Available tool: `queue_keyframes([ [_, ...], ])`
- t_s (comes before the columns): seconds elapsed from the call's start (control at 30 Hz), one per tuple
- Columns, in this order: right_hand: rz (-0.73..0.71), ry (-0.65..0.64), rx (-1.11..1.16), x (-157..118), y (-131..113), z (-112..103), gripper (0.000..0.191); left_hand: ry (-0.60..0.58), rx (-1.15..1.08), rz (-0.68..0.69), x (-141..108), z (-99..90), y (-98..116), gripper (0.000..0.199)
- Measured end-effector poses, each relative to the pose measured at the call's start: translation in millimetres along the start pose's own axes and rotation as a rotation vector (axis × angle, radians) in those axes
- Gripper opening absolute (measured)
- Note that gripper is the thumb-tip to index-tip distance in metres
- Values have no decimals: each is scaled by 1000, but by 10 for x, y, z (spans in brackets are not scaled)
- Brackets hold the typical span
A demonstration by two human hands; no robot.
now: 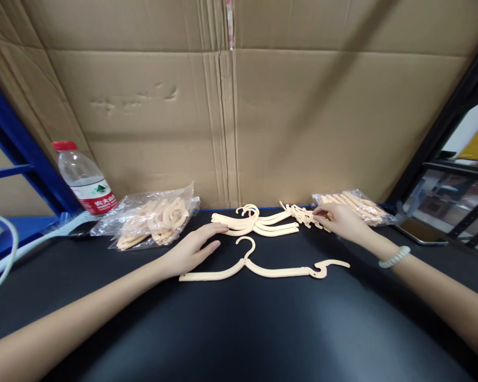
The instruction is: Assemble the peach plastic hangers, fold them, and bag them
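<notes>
- Stacked hangers (pixel 276 229) are met, or nearly, by the left hand's (pixel 193 248) loosely spread fingers; nothing is gripped.
- Small pieces (pixel 301 214) are partly hidden by the right hand's (pixel 340 223) bent fingers (whether one is pinched cannot be told).
- Nearer than both, one hanger (pixel 263 271) is laid.
- Left of the left fingers, parts (pixel 133 231) are blurred by a crinkled bag (pixel 121 208); behind the right fingers, sticks (pixel 356 203) are bagged.

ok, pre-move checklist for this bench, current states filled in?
1. Front hanger flat on the black table: ok.
2. Small hook at its right end: ok, in place; whether locked, cannot tell.
3. Matching hook at its left end: not ok, none seen there.
4. Right hand at the loose hooks: ok.
5. Right-hand grip on one piece: cannot tell.
6. Left hand open beside the stacked hangers: ok.
</notes>
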State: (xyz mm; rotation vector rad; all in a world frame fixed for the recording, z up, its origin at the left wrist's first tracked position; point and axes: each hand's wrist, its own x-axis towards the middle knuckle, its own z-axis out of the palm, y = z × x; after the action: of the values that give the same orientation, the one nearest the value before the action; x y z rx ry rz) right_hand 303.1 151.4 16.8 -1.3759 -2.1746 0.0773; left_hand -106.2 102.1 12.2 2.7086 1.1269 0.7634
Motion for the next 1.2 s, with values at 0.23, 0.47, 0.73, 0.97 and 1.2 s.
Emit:
queue_keyframes([
  [0.23, -256, -16, 9, 63, -59, 201, 25, 63, 36, -33, 3, 51, -116, 32],
  [0.47, -277, -19, -2, 36, 6, 324, 30, 90, 74, -77, -9, 70, -180, 30],
  [0.73, -225, 108, 44, 74, -23, 332, 27, 89, 83, -80, -3, 91, -160, 25],
  [0.97, -30, 310, 112, 44, -6, 206, 24, 121, 76, -48, -14, 102, -165, 19],
  [1.2, 80, 407, 238, 36, 46, 175, 18, 202, 78, 25, -32, 78, -95, 16],
])
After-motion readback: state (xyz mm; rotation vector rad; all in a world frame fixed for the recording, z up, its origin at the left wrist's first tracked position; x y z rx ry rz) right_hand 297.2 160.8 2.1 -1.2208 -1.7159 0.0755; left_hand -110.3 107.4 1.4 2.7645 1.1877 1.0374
